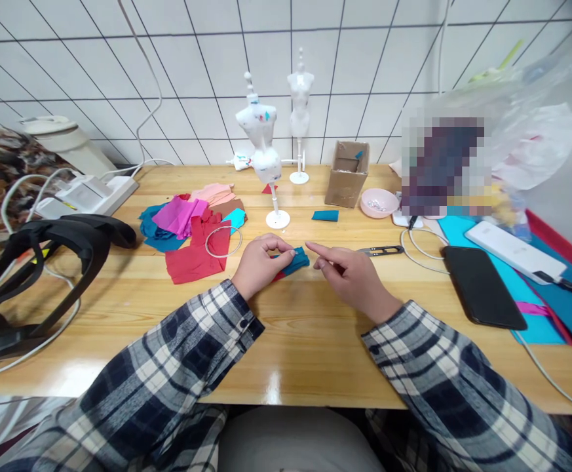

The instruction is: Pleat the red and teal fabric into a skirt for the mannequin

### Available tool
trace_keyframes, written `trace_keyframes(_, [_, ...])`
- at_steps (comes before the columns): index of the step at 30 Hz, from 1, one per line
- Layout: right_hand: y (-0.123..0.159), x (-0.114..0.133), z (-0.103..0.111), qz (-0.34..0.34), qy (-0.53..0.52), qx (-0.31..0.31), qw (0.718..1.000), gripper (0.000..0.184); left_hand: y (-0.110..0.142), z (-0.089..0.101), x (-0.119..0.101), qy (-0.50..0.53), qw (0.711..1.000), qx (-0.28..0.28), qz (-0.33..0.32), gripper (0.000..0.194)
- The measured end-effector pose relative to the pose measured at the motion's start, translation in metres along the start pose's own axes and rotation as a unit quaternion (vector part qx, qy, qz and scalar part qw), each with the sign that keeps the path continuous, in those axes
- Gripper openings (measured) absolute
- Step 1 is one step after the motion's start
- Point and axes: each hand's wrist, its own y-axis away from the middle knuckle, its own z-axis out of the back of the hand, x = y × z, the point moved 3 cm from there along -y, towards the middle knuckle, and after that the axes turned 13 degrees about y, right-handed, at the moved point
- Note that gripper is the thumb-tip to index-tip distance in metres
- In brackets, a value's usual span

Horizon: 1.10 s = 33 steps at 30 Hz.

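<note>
Left hand (260,265): pinched on teal fabric (297,262), mid-table (295,347). Right hand (353,278): just beside, index extended, others curled; cannot tell if holding anything. Beyond: cardboard box (343,190), teal scrap (359,155) inside; pink bowl (380,212), small pale pieces (376,204) inside.

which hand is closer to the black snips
The right. The right hand is just to the left of the black snips, by their tip end; the left hand is farther left, on the teal fabric.

The left hand (260,266) holds teal fabric (298,260); the right hand (353,275) is just beside it.
</note>
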Motion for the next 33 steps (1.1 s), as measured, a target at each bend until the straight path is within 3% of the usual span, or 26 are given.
trace_keyframes(4, [-0.002, -0.007, -0.005, -0.063, -0.001, 0.038, 0.997, 0.017, 0.000, -0.002, 0.003, 0.025, 1.000, 0.005, 0.008, 0.020])
trace_keyframes(9, [-0.003, -0.014, -0.003, -0.142, -0.014, -0.010, 0.990, 0.033, 0.001, -0.003, 0.004, -0.010, 1.000, 0.003, -0.004, 0.020])
trace_keyframes(12, [-0.003, -0.015, -0.003, -0.114, 0.002, 0.020, 0.993, 0.020, 0.004, -0.008, 0.000, -0.100, 0.992, 0.052, -0.050, 0.016])
trace_keyframes(16, [-0.002, -0.018, -0.005, -0.113, -0.017, 0.070, 0.991, 0.025, 0.008, -0.013, -0.003, -0.176, 0.980, 0.066, -0.059, 0.018])
trace_keyframes(20, [-0.003, -0.018, 0.001, -0.097, 0.014, 0.017, 0.995, 0.031, 0.010, -0.016, -0.003, -0.195, 0.975, 0.086, -0.064, 0.022])
trace_keyframes(25, [-0.005, -0.013, -0.007, -0.007, 0.016, 0.071, 0.997, 0.025, 0.012, -0.017, -0.002, -0.207, 0.972, 0.091, -0.063, 0.017])
trace_keyframes(33, [-0.005, -0.014, -0.017, -0.007, 0.068, 0.117, 0.991, 0.012, 0.013, -0.021, 0.003, -0.217, 0.969, 0.113, -0.039, 0.017])
